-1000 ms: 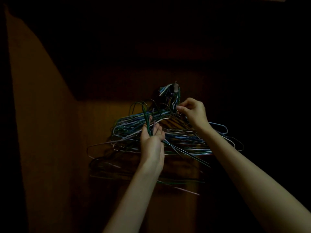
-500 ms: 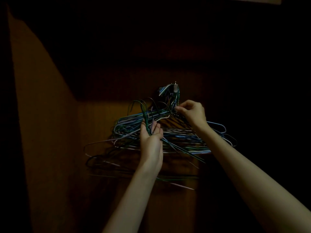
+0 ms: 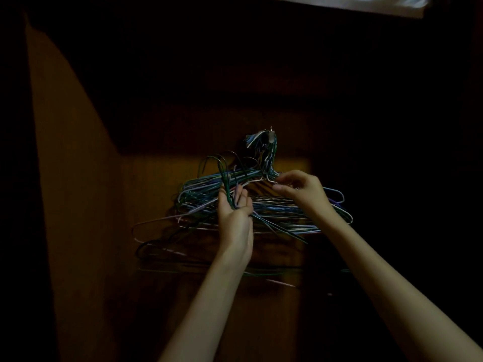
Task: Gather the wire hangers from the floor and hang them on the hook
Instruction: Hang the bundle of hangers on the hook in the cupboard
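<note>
A tangled bunch of wire hangers [image 3: 282, 212], blue, green, white and pink, hangs against a dark wooden wall. Several of their necks are looped over a small metal hook [image 3: 271, 134] at the top. My left hand [image 3: 235, 218] is raised palm-up and grips the necks of a few green and purple hangers, whose curved tops [image 3: 217, 163] stand free to the left of the hook. My right hand [image 3: 303, 189] is just right of it, fingers loosely curled by the bunch's white neck wire, holding nothing that I can see.
A wooden side panel [image 3: 73, 178] rises on the left. The wall [image 3: 162, 178] behind the hangers is lit only in a patch; everything else is very dark. A pale strip [image 3: 366, 2] shows at the top right.
My right hand has come down from just under the hook and opened, letting go of the hanger neck it pinched. My left hand has stayed on its hangers, shifting slightly.
</note>
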A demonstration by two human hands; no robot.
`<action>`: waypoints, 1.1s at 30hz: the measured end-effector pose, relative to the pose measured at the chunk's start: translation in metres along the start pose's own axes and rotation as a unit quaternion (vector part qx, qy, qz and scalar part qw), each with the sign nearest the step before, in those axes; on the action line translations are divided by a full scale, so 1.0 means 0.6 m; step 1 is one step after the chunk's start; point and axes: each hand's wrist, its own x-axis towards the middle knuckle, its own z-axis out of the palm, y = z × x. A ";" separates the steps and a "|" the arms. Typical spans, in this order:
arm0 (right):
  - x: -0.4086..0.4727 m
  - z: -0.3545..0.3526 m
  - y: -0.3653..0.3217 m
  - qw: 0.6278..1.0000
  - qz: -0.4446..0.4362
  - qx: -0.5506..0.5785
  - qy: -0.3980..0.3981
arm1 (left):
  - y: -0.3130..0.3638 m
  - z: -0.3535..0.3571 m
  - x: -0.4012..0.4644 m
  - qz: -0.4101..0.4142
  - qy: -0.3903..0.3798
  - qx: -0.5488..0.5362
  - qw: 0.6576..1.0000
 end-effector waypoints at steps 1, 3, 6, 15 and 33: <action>-0.014 0.000 -0.003 1.000 0.002 0.004 -0.023 | 0.000 -0.001 -0.002 0.000 -0.002 0.001 1.000; -0.039 0.000 -0.009 0.998 0.005 0.016 -0.063 | 0.002 -0.004 -0.008 0.001 -0.005 0.001 1.000; -0.065 -0.001 -0.017 0.996 0.001 0.015 -0.092 | 0.004 -0.009 -0.015 0.001 -0.002 -0.008 1.000; -0.136 -0.009 -0.030 0.984 0.043 -0.012 -0.174 | 0.005 -0.023 -0.062 -0.004 -0.022 0.000 1.000; -0.242 -0.054 -0.062 0.988 0.095 -0.011 -0.125 | 0.018 -0.050 -0.204 -0.061 -0.031 -0.008 0.998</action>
